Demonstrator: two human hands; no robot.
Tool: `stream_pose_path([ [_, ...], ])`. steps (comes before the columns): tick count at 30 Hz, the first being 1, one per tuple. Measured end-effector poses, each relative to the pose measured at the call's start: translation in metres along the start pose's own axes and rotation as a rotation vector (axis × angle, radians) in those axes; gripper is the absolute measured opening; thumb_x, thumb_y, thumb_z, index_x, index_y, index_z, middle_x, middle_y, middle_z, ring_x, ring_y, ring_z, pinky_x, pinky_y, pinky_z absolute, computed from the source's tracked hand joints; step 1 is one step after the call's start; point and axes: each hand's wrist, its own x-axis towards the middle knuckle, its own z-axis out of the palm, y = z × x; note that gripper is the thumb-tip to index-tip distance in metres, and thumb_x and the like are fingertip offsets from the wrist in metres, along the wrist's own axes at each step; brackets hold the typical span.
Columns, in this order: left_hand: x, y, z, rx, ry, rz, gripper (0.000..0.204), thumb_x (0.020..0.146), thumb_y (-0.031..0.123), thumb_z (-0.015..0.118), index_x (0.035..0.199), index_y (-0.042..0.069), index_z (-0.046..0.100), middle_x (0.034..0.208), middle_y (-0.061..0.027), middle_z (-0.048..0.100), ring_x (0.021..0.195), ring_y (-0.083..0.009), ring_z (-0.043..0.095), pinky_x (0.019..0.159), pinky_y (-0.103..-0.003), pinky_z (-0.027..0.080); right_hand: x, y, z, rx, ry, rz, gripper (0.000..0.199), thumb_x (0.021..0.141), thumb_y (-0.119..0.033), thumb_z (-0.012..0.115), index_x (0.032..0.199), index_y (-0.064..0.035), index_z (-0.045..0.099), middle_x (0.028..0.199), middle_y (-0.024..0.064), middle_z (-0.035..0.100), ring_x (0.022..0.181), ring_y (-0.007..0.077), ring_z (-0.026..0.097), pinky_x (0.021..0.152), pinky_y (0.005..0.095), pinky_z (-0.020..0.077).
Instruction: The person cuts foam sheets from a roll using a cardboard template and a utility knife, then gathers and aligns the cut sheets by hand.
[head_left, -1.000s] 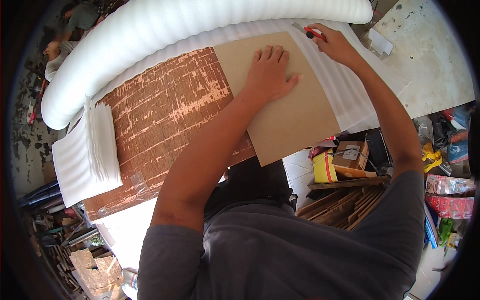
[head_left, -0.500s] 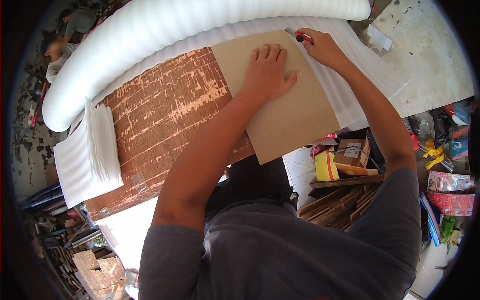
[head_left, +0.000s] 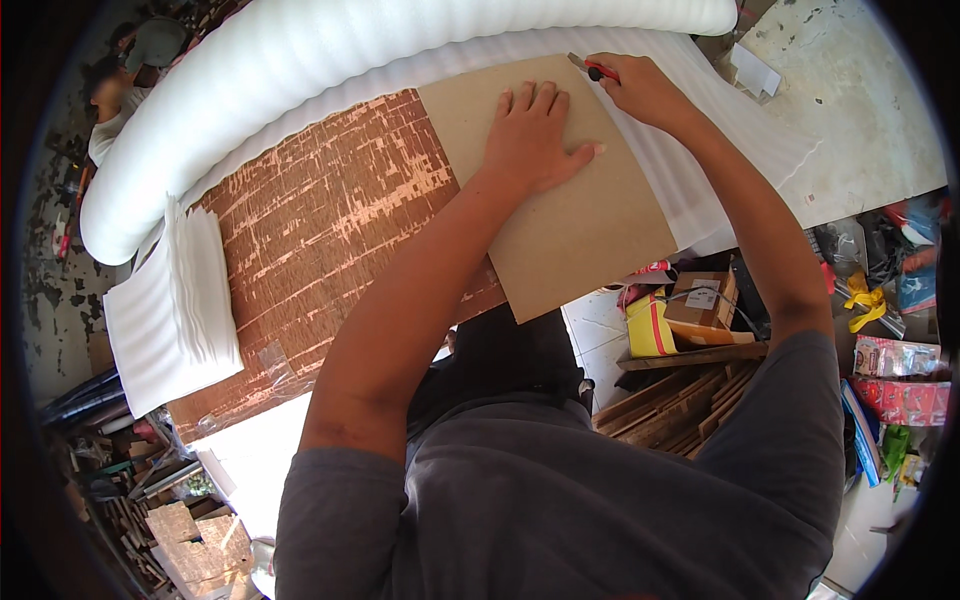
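Note:
A brown cardboard sheet [head_left: 580, 230] lies on white foam sheeting [head_left: 700, 170] spread over a worn brown table [head_left: 320, 230]. My left hand [head_left: 535, 135] presses flat on the upper part of the cardboard, fingers spread. My right hand [head_left: 640, 90] grips a red utility knife [head_left: 595, 68] at the far corner of the cardboard, its blade touching the foam along the board's edge.
A big white foam roll [head_left: 330, 70] lies along the far side of the table. A stack of cut foam sheets [head_left: 175, 305] sits at the left end. Boxes [head_left: 700, 300], wood strips and packets crowd the floor at right. Another person [head_left: 130, 70] is at upper left.
My right hand with the knife has slid left along the far edge toward the cardboard's top corner. My left hand has stayed pressed on the board.

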Motion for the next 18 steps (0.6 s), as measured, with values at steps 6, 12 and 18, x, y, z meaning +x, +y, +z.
stream_pose_path([
  [6,-0.002,-0.002,0.001,0.006,0.013,-0.013,0.092,0.094,0.072,0.054,0.151,0.0,0.048,0.16,-0.0204,0.044,0.153,-0.0401,0.035,0.125,-0.057,0.024,-0.029,-0.015,-0.011,0.012,-0.043,0.033,0.039,0.096,-0.004,0.061,0.135,-0.0034,0.067,0.108,0.0192,0.076,0.086,0.0333,0.07,0.081,0.0407,0.0545],
  [12,-0.002,-0.002,0.0,0.023,0.008,-0.01,0.091,0.094,0.072,0.054,0.15,0.0,0.05,0.161,-0.0195,0.044,0.152,-0.0385,0.036,0.126,-0.055,0.024,-0.071,-0.034,-0.024,0.009,-0.073,0.09,0.04,0.097,-0.005,0.062,0.137,-0.0038,0.065,0.103,0.0213,0.074,0.083,0.0345,0.07,0.079,0.0401,0.054],
  [18,-0.001,0.0,-0.001,0.015,-0.013,-0.012,0.092,0.095,0.072,0.053,0.151,0.0,0.049,0.161,-0.0196,0.044,0.153,-0.0381,0.035,0.127,-0.055,0.023,-0.104,-0.046,-0.029,0.049,-0.045,0.14,0.037,0.095,-0.007,0.06,0.132,-0.0048,0.066,0.097,0.0234,0.074,0.083,0.0437,0.07,0.077,0.0484,0.0542],
])
